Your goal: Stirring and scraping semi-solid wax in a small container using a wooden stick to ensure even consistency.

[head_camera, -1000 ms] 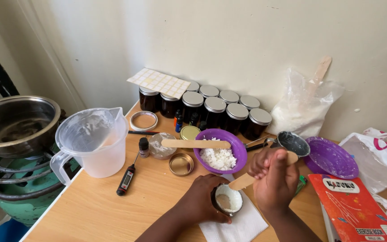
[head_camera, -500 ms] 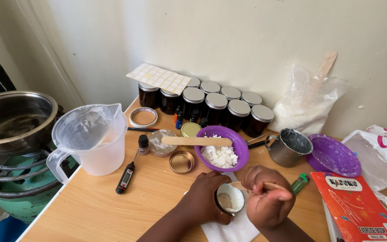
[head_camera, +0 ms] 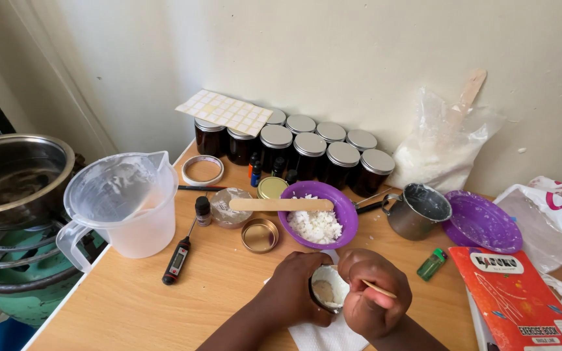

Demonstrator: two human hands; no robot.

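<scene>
Your left hand (head_camera: 297,289) is wrapped around a small round tin (head_camera: 328,286) with pale wax inside, gripping it from its left side and holding it just above a white paper towel (head_camera: 323,337) on the counter (head_camera: 131,305). Your right hand (head_camera: 375,302) is closed on a thin wooden stick (head_camera: 378,289), pinched between thumb and fingers, with the hand pressed right up against the tin's other side; the stick's tip points toward the tin's opening.

Just beyond your knuckles sits a purple bowl (head_camera: 346,211) holding white wax flakes (head_camera: 315,226), with a flat wooden spatula (head_camera: 281,205) laid across its rim. To the left of your left hand lie an empty gold tin (head_camera: 259,235), a clear lid (head_camera: 230,207), a small dark dropper bottle (head_camera: 203,210) and a black probe thermometer (head_camera: 177,260), and further left a clear plastic measuring jug (head_camera: 125,205). To the right of your right hand lie a green lighter (head_camera: 432,264), a red exercise book (head_camera: 521,296), a small metal cup (head_camera: 419,211) and a purple plate (head_camera: 482,222). Farthest from you, against the wall, stand dark glass jars with silver lids (head_camera: 313,153) and a bag of white flakes (head_camera: 440,153).
</scene>
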